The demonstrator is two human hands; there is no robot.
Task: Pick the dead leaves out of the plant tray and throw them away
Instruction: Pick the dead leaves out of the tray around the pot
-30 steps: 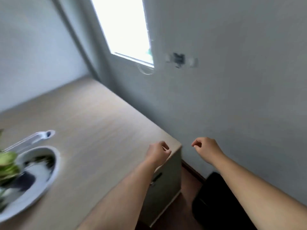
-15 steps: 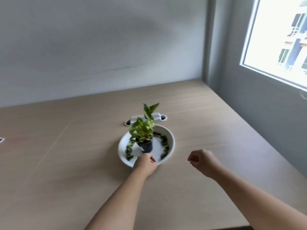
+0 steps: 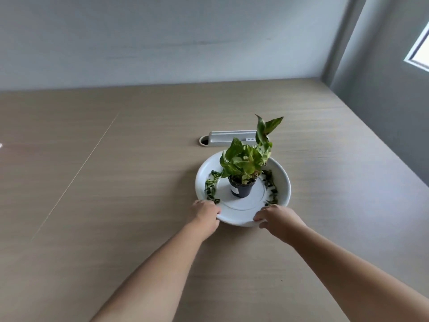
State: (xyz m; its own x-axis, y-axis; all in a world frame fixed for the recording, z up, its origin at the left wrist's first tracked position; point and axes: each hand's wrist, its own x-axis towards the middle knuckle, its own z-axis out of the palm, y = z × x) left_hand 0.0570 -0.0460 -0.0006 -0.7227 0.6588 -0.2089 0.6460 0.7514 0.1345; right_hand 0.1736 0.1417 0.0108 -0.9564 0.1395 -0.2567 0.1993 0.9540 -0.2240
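A round white plant tray (image 3: 282, 180) sits on a big wooden table (image 3: 116, 182). In the middle of the tray stands a small black pot (image 3: 241, 190) with a green leafy plant (image 3: 246, 159) growing up out of it. Loose leaves (image 3: 210, 188) lie in the tray on the left of the pot, and more of them lie on the right of the pot, close to the tray's wall.

The left hand (image 3: 205, 216) holds the near rim of the tray on the left side, with its fingers curled over the edge. The right hand (image 3: 277, 219) holds the near rim on the right side, fingers bent around it too. Both hands touch the tray and not the leaves.

Behind the tray, a white cable box (image 3: 232, 137) lies flat in the table, with a dark round hole (image 3: 204, 141) at its left end. A tall leaf hides part of the box. Far to the right of the tray, a bit of window (image 3: 420, 52) shows in the grey wall.
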